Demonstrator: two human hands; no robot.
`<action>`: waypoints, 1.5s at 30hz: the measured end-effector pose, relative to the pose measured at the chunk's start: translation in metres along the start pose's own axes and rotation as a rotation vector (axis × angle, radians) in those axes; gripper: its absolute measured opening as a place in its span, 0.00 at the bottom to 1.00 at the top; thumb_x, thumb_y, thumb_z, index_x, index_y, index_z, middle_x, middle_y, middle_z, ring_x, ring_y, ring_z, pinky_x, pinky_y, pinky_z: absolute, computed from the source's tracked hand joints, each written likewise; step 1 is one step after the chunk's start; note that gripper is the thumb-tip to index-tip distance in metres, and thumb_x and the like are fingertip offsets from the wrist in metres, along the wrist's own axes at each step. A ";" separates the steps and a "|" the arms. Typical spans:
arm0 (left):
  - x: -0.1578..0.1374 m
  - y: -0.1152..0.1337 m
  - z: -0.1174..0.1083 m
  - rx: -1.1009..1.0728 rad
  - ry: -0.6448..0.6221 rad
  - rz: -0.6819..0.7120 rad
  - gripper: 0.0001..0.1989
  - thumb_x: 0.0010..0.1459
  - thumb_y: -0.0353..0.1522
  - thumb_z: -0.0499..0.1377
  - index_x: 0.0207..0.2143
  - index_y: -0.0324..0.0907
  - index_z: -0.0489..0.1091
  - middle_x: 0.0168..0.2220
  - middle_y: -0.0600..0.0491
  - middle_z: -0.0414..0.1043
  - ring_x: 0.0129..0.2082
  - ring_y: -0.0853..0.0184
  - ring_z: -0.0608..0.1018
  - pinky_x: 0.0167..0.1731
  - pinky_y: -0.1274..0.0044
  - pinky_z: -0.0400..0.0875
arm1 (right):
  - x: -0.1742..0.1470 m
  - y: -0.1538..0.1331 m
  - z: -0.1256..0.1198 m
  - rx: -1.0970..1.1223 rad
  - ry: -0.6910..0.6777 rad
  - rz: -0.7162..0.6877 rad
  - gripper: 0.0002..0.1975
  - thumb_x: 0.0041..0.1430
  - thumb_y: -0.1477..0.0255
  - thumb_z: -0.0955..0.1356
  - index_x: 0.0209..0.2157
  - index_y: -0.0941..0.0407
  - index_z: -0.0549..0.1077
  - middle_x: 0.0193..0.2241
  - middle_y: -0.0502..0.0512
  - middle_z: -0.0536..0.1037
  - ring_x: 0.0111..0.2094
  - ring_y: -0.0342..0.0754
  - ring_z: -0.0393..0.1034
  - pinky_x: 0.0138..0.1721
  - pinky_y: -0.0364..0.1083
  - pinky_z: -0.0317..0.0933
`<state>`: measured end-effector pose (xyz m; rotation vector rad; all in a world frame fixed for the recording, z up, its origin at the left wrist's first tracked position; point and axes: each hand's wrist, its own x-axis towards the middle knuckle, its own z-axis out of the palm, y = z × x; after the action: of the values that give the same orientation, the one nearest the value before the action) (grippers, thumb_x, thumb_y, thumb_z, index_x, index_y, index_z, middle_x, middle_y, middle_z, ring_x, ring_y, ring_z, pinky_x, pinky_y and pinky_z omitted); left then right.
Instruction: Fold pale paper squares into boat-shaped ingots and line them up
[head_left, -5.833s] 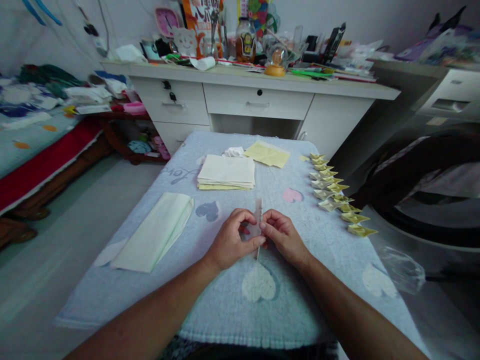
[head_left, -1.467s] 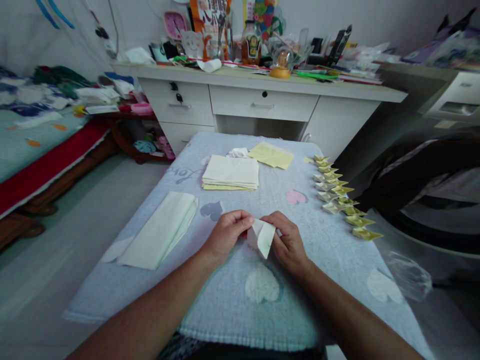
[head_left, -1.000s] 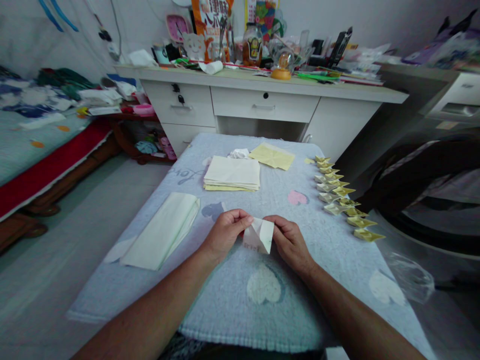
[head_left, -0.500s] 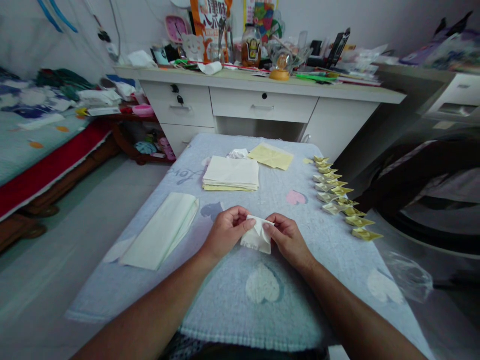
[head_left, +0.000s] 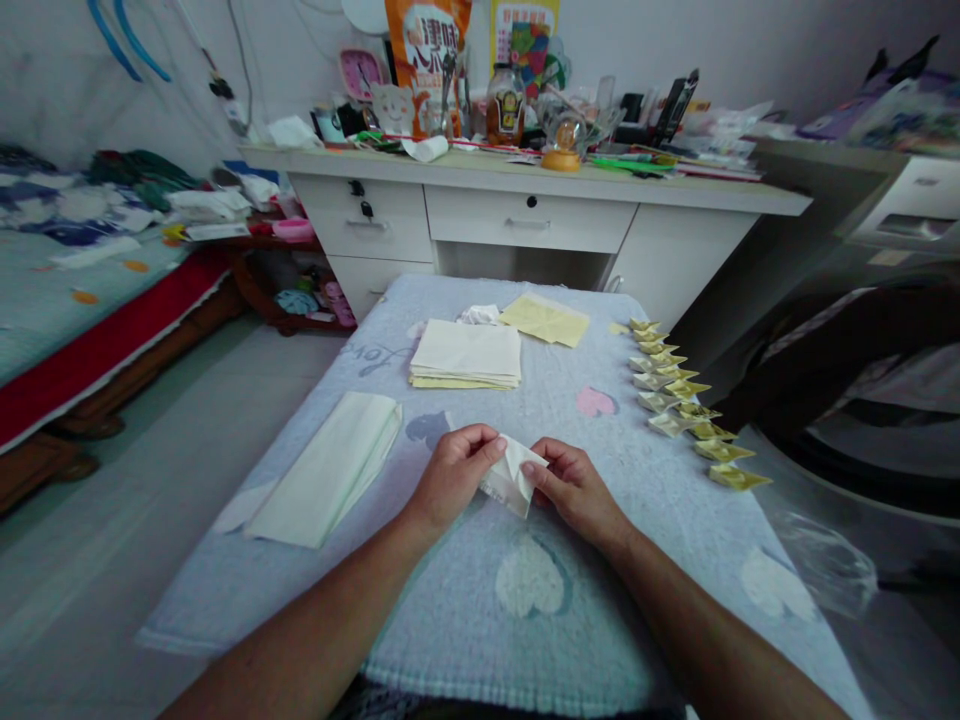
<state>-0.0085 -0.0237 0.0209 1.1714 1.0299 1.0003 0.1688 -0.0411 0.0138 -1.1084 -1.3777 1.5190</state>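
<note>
A small folded piece of white paper [head_left: 510,478] is held up between both hands over the cloth-covered table. My left hand [head_left: 456,470] pinches its upper left edge, thumb on top. On the other side my right hand [head_left: 577,485] grips the right edge, its thumb pressed on the face of the paper. Creases show on the paper, and the fingers behind it are partly hidden. Beyond the hands lies a stack of paper sheets [head_left: 466,350], white on top and yellow below. Left of my left hand rests a larger folded pale sheet [head_left: 330,470].
Several small folded paper boats [head_left: 667,400] stand in rows along the table's right edge. Yellow sheets [head_left: 546,320] and a crumpled white paper [head_left: 478,314] lie behind the stack. A white desk [head_left: 525,180] with clutter stands at the back, a washing machine [head_left: 911,215] at right.
The folded paper has tilted, its right side now lower, and both hands still hold it. The whole view has shifted slightly.
</note>
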 end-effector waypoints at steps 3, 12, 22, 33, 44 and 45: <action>-0.001 0.001 0.002 -0.066 -0.053 0.009 0.14 0.52 0.40 0.63 0.33 0.39 0.69 0.25 0.56 0.70 0.23 0.73 0.69 0.25 0.81 0.61 | 0.001 -0.002 0.001 0.039 0.012 0.024 0.19 0.53 0.55 0.70 0.26 0.57 0.66 0.16 0.44 0.64 0.16 0.37 0.55 0.18 0.38 0.48; -0.001 -0.004 0.001 -0.091 -0.052 0.023 0.20 0.54 0.38 0.62 0.46 0.43 0.61 0.23 0.60 0.68 0.20 0.73 0.69 0.23 0.82 0.59 | 0.001 -0.002 0.002 0.176 -0.079 0.029 0.24 0.52 0.60 0.72 0.46 0.53 0.61 0.23 0.42 0.70 0.17 0.37 0.57 0.18 0.37 0.51; -0.006 0.001 -0.001 0.033 -0.273 0.025 0.12 0.54 0.37 0.61 0.39 0.41 0.70 0.31 0.54 0.69 0.28 0.70 0.69 0.29 0.79 0.61 | 0.002 0.000 -0.002 0.206 -0.035 0.017 0.25 0.53 0.61 0.71 0.49 0.52 0.60 0.25 0.45 0.72 0.17 0.37 0.58 0.18 0.37 0.53; -0.004 0.003 -0.002 0.114 -0.283 0.154 0.03 0.52 0.27 0.60 0.26 0.40 0.68 0.36 0.52 0.63 0.39 0.66 0.70 0.38 0.79 0.63 | 0.001 -0.003 -0.003 0.224 0.016 -0.006 0.24 0.53 0.63 0.71 0.48 0.53 0.61 0.26 0.44 0.70 0.19 0.37 0.58 0.18 0.38 0.52; -0.002 -0.005 -0.001 0.186 -0.244 0.174 0.04 0.51 0.24 0.58 0.30 0.40 0.70 0.36 0.54 0.62 0.37 0.69 0.70 0.34 0.81 0.63 | 0.000 0.000 0.003 0.285 -0.051 -0.043 0.33 0.49 0.66 0.74 0.52 0.52 0.55 0.38 0.52 0.72 0.34 0.43 0.68 0.31 0.41 0.60; -0.002 -0.006 -0.002 0.198 -0.244 0.175 0.05 0.51 0.24 0.58 0.31 0.40 0.70 0.36 0.54 0.62 0.37 0.69 0.70 0.34 0.81 0.62 | 0.000 -0.001 0.003 0.286 -0.055 -0.042 0.33 0.50 0.66 0.74 0.53 0.52 0.55 0.38 0.51 0.72 0.34 0.43 0.68 0.31 0.41 0.59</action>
<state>-0.0100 -0.0257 0.0152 1.5277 0.8559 0.8778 0.1656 -0.0418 0.0148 -0.8612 -1.1664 1.6660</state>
